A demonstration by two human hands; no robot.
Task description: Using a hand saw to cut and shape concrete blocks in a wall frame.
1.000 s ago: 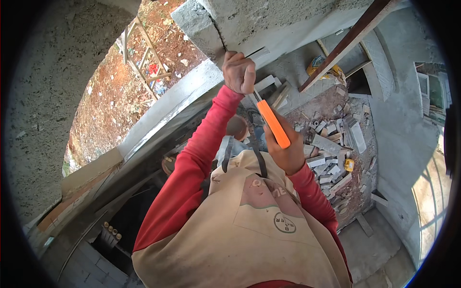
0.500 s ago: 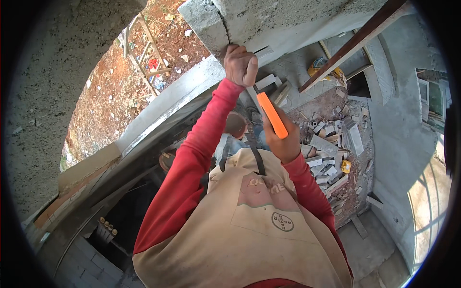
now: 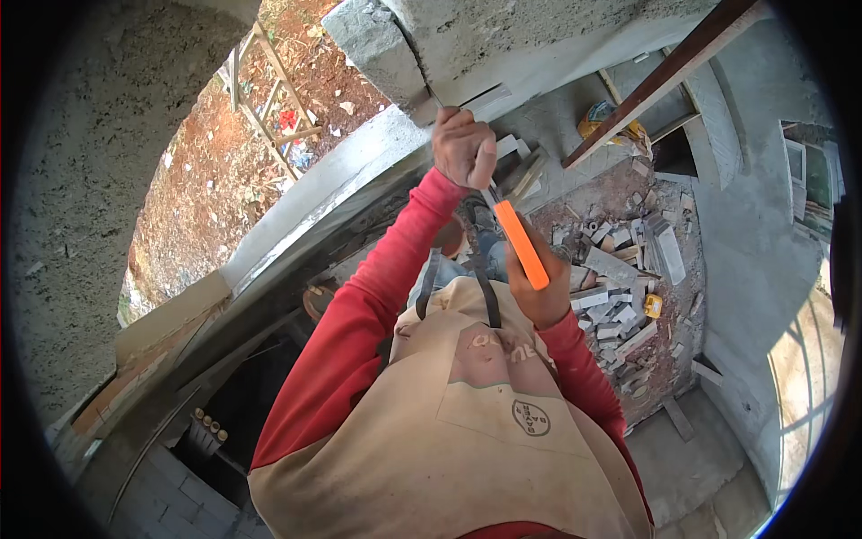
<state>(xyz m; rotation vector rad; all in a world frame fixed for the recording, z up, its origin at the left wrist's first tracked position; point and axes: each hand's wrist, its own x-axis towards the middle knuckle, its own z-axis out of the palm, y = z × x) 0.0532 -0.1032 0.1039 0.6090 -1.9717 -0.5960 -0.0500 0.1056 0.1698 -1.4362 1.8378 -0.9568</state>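
My right hand [image 3: 539, 283] grips the orange handle [image 3: 521, 242] of a long, narrow metal tool, possibly a saw. My left hand [image 3: 462, 148] is closed around its upper part, beside a rough concrete beam [image 3: 485, 45]. The tool's thin tip [image 3: 434, 97] shows past my fingers at the lower end of a dark, jagged cut in the concrete; whether it touches the bottom of the cut, I cannot tell. A short dark slot lies just right of that cut.
A reddish post [image 3: 664, 72] slants at the upper right. Rubble [image 3: 620, 314] with a yellow container [image 3: 654, 305] lies below. Left are a concrete wall [image 3: 81, 180], a pale ledge [image 3: 323, 184] and a wooden frame [image 3: 269, 103] on red soil outside. A yellow sack [image 3: 597, 121] sits under the post.
Compared with half a second ago, both hands and the tool have moved down and slightly right, away from the cut, uncovering more of the thin tip. Both grips stay closed.
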